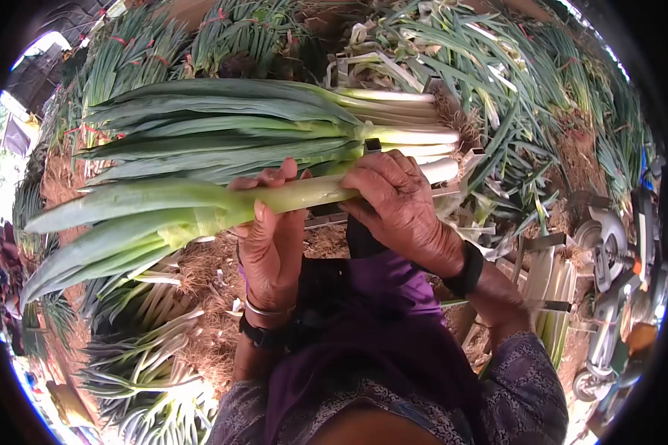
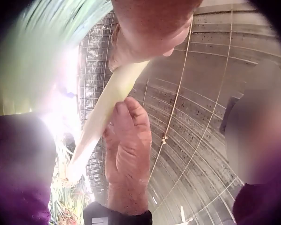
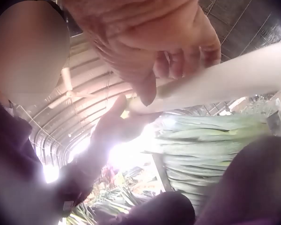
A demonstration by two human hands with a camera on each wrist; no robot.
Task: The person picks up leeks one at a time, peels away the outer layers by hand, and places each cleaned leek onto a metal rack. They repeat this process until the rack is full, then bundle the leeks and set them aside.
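I can't read any text, brand, number or sign in any of the views. At the bottom left of the left wrist view, the dark band (image 2: 131,219) below my fingers (image 2: 131,117) has a pale patch (image 2: 99,221), too small and blurred for me to make out. At the lower left of the right wrist view, a small light mark (image 3: 68,205) is just as illegible.

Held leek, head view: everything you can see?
The held leek has a smooth-looking, pale green shank and broad green leaves fanning left, with a yellowish, crumpled-looking layer at the fork. It lies crosswise before the body, left hand around the shank near the leaves, right hand gripping farther along.
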